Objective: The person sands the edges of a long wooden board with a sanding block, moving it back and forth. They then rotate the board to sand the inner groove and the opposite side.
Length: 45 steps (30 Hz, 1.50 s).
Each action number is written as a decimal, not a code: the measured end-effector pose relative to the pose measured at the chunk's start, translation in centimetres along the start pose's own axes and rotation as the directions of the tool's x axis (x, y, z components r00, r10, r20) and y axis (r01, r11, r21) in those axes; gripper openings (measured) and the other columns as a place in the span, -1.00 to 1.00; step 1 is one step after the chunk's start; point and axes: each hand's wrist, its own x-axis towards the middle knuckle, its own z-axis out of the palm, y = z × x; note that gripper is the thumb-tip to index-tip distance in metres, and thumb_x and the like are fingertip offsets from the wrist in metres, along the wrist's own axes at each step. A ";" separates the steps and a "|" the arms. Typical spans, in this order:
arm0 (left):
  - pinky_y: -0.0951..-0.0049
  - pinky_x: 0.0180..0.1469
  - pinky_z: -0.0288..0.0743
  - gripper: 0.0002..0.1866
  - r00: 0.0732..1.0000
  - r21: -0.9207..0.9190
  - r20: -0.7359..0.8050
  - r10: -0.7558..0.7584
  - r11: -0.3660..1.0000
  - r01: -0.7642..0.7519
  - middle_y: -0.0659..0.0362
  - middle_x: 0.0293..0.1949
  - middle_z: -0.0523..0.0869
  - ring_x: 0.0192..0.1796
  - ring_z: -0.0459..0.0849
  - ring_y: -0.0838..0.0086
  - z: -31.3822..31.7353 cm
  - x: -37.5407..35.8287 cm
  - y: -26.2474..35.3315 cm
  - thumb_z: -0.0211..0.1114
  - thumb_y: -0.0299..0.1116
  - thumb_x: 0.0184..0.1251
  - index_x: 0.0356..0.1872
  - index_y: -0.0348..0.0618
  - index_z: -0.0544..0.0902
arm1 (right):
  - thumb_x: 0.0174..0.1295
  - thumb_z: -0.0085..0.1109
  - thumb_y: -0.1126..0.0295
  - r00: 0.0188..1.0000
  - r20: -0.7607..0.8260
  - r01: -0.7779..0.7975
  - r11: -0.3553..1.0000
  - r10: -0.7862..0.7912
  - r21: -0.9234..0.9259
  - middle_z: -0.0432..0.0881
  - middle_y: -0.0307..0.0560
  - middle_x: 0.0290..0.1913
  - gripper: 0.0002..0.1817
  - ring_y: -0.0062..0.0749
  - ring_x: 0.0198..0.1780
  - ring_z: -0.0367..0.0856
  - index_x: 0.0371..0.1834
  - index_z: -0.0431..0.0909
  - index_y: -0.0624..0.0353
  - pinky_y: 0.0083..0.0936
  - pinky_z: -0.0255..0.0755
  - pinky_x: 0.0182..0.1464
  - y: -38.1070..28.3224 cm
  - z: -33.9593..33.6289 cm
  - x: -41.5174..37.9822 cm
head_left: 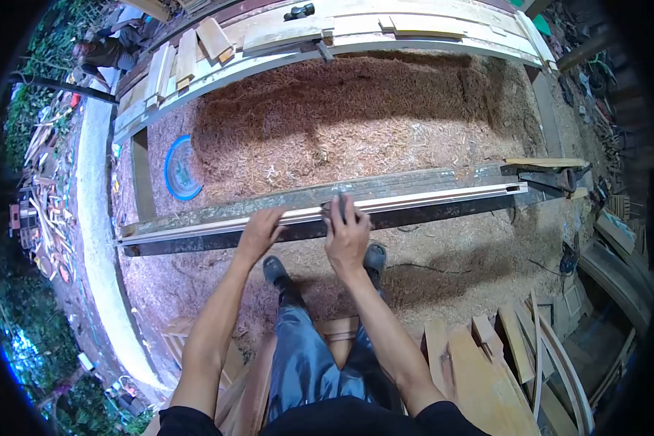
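Observation:
A long, pale grooved wooden strip point(429, 197) lies along a weathered beam point(232, 209) in front of me. My left hand point(263, 231) rests at the strip, fingers stretched over its edge and thumb apart. To its right, my right hand point(347, 236) is closed around a small dark object point(342, 206) right over the strip; its kind I cannot tell. A dark slot shows near the strip's right end.
Wood shavings point(370, 138) cover the ground. A blue-rimmed basin point(184, 167) sits beyond the beam. Boards lie on the far bench point(356, 45), and more planks point(487, 370) are behind me. A clamp-like metal tool point(565, 179) is at the beam's right end. A person point(112, 54) sits far left.

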 end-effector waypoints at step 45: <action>0.28 -0.14 0.52 -0.93 0.920 0.077 -0.374 -0.117 0.985 0.156 0.11 -0.32 0.65 -0.19 0.63 0.19 -16.5 -22.8 -27.4 0.35 -0.48 0.13 -0.35 -0.21 0.67 | 0.26 0.19 0.38 0.988 0.076 -0.117 0.969 0.137 -0.219 0.49 0.11 0.27 -0.45 -0.06 -0.03 0.47 0.34 0.39 0.22 -0.25 0.37 -0.04 -20.1 9.7 -3.8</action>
